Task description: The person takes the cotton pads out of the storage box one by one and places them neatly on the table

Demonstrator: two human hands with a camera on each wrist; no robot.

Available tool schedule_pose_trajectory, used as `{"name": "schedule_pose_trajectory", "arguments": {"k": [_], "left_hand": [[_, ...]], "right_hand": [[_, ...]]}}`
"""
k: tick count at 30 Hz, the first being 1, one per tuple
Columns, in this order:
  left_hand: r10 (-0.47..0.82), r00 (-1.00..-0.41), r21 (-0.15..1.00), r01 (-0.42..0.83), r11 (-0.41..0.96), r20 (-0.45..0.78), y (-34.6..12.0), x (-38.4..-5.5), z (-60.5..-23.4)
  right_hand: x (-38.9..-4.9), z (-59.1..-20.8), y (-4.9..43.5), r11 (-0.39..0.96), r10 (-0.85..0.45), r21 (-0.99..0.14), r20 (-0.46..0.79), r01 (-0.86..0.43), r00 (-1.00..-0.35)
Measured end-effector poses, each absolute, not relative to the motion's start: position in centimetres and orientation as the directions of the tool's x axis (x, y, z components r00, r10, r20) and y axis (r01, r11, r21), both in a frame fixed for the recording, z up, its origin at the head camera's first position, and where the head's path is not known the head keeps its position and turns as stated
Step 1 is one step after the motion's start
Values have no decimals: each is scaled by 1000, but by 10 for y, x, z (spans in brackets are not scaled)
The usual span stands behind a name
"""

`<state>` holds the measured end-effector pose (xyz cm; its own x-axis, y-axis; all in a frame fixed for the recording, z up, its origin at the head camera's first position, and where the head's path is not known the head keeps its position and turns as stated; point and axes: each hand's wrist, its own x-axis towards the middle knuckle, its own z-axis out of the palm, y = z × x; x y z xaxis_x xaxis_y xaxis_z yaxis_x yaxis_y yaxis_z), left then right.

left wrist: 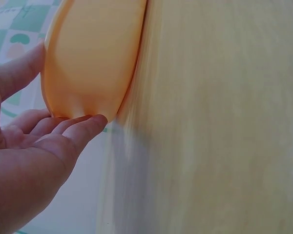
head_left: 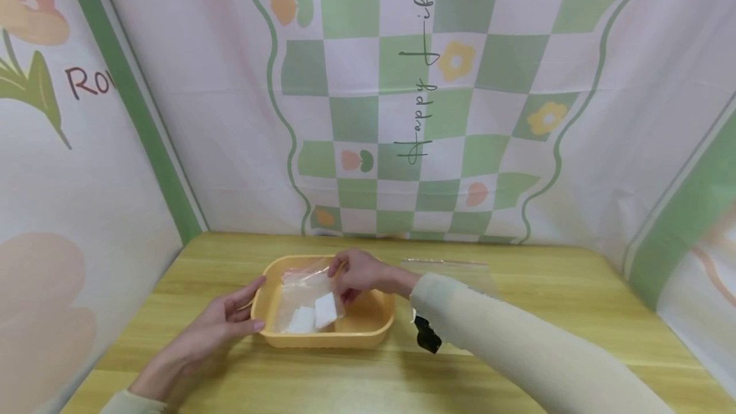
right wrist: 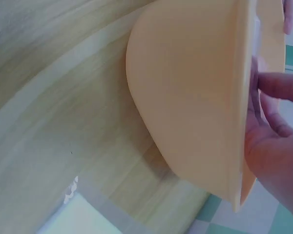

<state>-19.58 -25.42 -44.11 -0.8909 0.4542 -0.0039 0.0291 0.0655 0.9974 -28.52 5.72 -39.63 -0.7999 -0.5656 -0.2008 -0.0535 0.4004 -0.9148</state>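
My left hand (head_left: 215, 324), fingers spread, steadies the oblong orange plastic basin (head_left: 328, 340) toward the tabletop's (head_left: 356, 388) back edge. My right hand (head_left: 362, 273) pinches the clear plastic bag (head_left: 303, 281) of white blocks (head_left: 326, 310), already inside, not yet released.

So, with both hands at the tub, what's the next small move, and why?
I'd probably lower the top of the clear bag into the yellow tub, then let go. Its white pieces already sit low within the rim, the right hand is at its upper edge, and the left hand grips the tub's end.
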Motion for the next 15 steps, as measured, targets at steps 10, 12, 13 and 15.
{"name": "schedule_pose_trajectory", "arguments": {"k": [10,12,13,15], "left_hand": [[463,-886,998,39,46,14,-254,-196,-440],[463,-886,998,40,47,14,-254,-196,-440],[463,-886,998,41,47,15,-254,-196,-439],[466,-885,998,47,45,21,-254,-196,-439]], "right_hand": [[-286,-403,58,389,-610,-918,-196,-74,-768],[-284,-404,57,391,-608,-915,-177,-98,-774],[-284,-404,56,392,-602,-914,-171,-103,-780],[-283,-405,54,384,-600,-918,-163,-103,-784]]}}
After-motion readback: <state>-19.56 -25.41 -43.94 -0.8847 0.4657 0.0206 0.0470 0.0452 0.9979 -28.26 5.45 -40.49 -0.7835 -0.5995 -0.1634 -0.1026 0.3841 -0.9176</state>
